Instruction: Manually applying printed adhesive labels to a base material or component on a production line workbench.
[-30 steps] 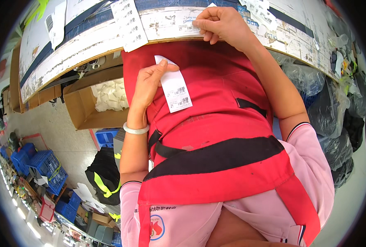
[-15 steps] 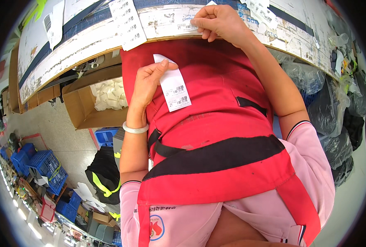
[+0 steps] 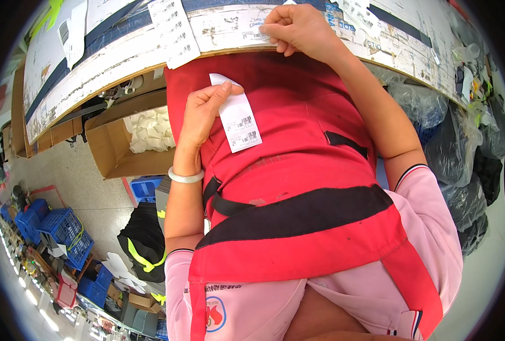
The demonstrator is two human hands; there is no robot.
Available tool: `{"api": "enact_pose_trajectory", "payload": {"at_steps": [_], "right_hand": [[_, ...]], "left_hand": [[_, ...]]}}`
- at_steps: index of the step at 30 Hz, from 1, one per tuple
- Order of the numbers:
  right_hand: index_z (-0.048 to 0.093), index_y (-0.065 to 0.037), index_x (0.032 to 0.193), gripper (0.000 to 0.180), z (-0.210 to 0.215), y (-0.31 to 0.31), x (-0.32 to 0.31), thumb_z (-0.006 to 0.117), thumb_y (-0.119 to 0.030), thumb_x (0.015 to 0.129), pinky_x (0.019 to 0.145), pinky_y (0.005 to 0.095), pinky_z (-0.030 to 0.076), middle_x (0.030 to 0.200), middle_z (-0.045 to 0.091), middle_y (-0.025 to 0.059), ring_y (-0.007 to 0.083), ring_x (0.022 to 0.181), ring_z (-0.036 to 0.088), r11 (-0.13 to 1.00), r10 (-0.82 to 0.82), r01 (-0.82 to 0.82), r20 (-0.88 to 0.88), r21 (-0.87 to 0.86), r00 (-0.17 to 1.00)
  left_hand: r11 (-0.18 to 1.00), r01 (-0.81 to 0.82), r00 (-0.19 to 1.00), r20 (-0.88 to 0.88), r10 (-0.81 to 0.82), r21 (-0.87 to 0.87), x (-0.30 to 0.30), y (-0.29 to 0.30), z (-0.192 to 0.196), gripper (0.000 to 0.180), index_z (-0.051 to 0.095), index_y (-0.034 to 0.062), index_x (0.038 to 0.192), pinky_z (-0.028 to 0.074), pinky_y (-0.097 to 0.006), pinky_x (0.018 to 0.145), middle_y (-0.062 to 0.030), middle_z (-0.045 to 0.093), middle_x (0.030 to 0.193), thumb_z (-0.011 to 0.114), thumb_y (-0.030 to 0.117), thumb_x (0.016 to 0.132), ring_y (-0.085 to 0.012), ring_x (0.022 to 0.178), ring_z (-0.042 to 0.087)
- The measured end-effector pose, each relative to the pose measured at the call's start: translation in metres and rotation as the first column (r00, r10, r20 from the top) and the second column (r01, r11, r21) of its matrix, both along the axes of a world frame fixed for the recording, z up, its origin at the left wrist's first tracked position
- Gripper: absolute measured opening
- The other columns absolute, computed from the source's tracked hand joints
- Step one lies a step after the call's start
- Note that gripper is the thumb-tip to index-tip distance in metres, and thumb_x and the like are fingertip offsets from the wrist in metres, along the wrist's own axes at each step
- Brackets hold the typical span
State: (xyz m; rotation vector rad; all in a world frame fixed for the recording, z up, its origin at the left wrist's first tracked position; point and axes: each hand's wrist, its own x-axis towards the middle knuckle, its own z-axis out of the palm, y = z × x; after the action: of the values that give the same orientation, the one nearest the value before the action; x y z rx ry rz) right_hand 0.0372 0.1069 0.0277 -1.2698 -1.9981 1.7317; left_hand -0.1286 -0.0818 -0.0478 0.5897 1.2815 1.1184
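My left hand [image 3: 206,108] pinches a white strip of barcode labels [image 3: 241,122] between thumb and fingers. The strip hangs over my red apron [image 3: 292,125], its printed end toward me. At the near edge of the worn white table [image 3: 116,62], my right hand [image 3: 306,34] has thumb and fingertips pressed together, the other fingers curled. Whatever it pinches is too small to make out; a small printed label [image 3: 253,37] lies on the tabletop just beside the fingertips. Left of that hand, a longer sheet of barcode labels [image 3: 174,31] hangs partly over the table edge.
More label slips lie on the table at the left [image 3: 73,37] and right [image 3: 359,14]. Below it on the left stands a cardboard box [image 3: 109,156] of pale scraps [image 3: 151,131]. Blue crates [image 3: 65,233] stand on the floor; clear and dark plastic bags [image 3: 451,150] fill the right side.
My right hand has shifted slightly left and up along the table edge, its fingers still pinched. The left hand and its label strip have barely moved.
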Motion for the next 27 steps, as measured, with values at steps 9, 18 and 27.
{"api": "enact_pose_trajectory", "payload": {"at_steps": [9, 18, 27], "right_hand": [[0.065, -0.002, 0.089, 0.02, 0.006, 0.007, 0.024, 0.063, -0.022, 0.088, 0.049, 0.0192, 0.044, 0.067, 0.058, -0.0006, 0.0057, 0.058, 0.055, 0.993, -0.017, 0.023, -0.055, 0.118, 0.998], [0.066, -0.004, 0.086, 0.02, -0.006, 0.088, 0.156, 0.07, -0.023, 0.082, 0.049, 0.0189, 0.041, 0.068, 0.06, -0.0022, 0.0043, 0.056, 0.053, 0.81, -0.442, 0.406, -0.014, 0.423, 0.897], [0.064, -0.004, 0.09, 0.032, -0.013, 0.059, 0.125, 0.075, -0.03, 0.075, 0.059, 0.024, 0.045, 0.068, 0.058, 0.0002, 0.0098, 0.063, 0.057, 0.586, -0.548, 0.172, 0.23, 0.792, 0.804]], "left_hand": [[1.0, -0.02, 0.997, 0.068, 0.02, -0.011, 0.001, 0.001, 0.0, 0.03, 0.069, -0.0018, 0.096, 0.044, -0.019, 0.06, -0.0034, 0.067, 0.079, 0.055, 0.025, 0.095, -0.0063, 0.068, 0.058], [1.0, -0.01, 0.996, 0.085, 0.01, 0.004, 0.001, 0.005, 0.001, 0.029, 0.068, -0.004, 0.098, 0.047, -0.021, 0.066, -0.0069, 0.068, 0.085, 0.055, 0.022, 0.095, -0.0098, 0.073, 0.061], [0.998, -0.057, 0.995, 0.079, 0.058, -0.013, -0.001, 0.003, 0.002, 0.029, 0.068, -0.0045, 0.097, 0.048, -0.022, 0.068, -0.0082, 0.068, 0.087, 0.056, 0.022, 0.094, -0.0108, 0.073, 0.061]]}}
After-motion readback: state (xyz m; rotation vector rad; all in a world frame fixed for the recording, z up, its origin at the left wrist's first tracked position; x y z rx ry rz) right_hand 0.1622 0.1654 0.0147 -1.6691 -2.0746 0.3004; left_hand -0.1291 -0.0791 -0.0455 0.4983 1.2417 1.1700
